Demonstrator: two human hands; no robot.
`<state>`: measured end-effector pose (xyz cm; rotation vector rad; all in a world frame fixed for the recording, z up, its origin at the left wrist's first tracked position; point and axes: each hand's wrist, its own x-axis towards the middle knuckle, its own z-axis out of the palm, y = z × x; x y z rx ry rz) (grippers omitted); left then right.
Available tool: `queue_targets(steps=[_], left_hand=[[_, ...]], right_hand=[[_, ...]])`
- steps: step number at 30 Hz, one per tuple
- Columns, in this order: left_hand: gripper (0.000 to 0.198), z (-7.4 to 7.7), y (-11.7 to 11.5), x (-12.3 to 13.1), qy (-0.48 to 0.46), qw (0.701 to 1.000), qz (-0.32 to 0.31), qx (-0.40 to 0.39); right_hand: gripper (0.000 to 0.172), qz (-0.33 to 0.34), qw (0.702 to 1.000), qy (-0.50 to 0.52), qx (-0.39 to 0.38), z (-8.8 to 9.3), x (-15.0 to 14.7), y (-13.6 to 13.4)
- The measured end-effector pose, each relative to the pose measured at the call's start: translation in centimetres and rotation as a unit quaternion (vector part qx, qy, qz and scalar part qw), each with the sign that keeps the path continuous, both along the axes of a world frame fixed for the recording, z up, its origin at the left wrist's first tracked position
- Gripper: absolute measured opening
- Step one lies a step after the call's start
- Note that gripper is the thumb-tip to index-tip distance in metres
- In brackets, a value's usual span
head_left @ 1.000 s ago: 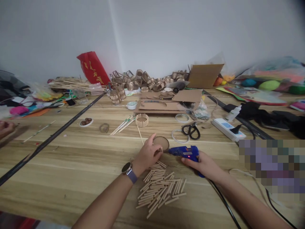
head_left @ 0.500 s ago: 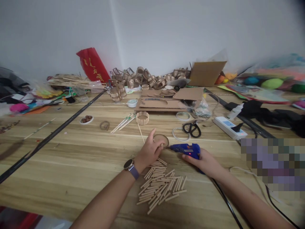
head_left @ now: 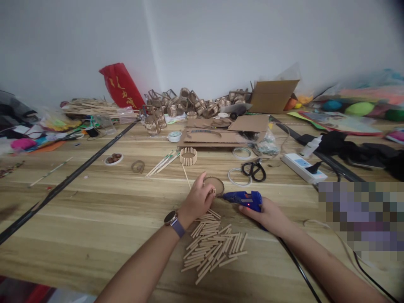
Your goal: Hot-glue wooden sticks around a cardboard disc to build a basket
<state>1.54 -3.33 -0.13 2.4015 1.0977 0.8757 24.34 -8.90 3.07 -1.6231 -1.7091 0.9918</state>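
Note:
My left hand (head_left: 199, 197), with a watch on its wrist, is closed on the near-left edge of a round brown disc (head_left: 215, 184) with a dark notched rim. A short stick end shows at its fingertips; the fingers partly hide it. My right hand (head_left: 268, 214) is wrapped around a blue hot glue gun (head_left: 244, 199) with a red light on. The gun's nozzle points left and meets the disc's near-right edge by my left fingertips. Just below my left hand lies a loose pile of short wooden sticks (head_left: 214, 244).
Beyond my hands stand a small stick-walled ring (head_left: 188, 156), black scissors (head_left: 254, 170), tape rings (head_left: 240, 177) and cardboard sheets (head_left: 217, 136). A power strip (head_left: 303, 167) is at right. A bowl of brown beads (head_left: 113, 158) sits left. Small stick-built pieces (head_left: 192, 103) heap against the wall.
The glue gun in my right hand has moved slightly left, its nozzle now closer to my left fingertips. My left hand stays nearly in place at the disc.

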Motion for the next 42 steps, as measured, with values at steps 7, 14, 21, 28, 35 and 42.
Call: queue_targets(steps=[7, 14, 21, 28, 35, 42], left_hand=[[0.01, 0.1, 0.0, -0.1, -0.019, 1.0, -0.01, -0.021], [0.011, 0.3, 0.0, -0.2, -0.033, 0.999, -0.016, -0.036], [0.011, 0.2, 0.1, -0.1, -0.037, 0.999, -0.013, -0.029], [0.012, 0.3, 0.0, -0.2, -0.034, 0.999, -0.01, -0.03], [0.011, 0.1, 0.0, -0.2, -0.029, 0.999, -0.007, -0.018], [0.012, 0.2, 0.0, -0.2, -0.032, 0.999, -0.012, -0.023]], right_hand=[[0.041, -0.012, 0.999, -0.04, 0.013, -0.2, -0.1, 0.0], [0.044, 0.003, 0.997, -0.073, 0.037, -0.6, -0.1, -0.1], [0.041, 0.02, 0.994, -0.088, 0.057, -0.9, -0.1, -0.2], [0.043, 0.014, 0.993, -0.107, 0.049, -1.0, -0.5, -0.2], [0.039, 0.023, 0.993, -0.094, 0.07, -0.5, -0.9, -0.4], [0.04, 0.016, 0.991, -0.105, 0.076, -0.7, -1.0, -0.4]])
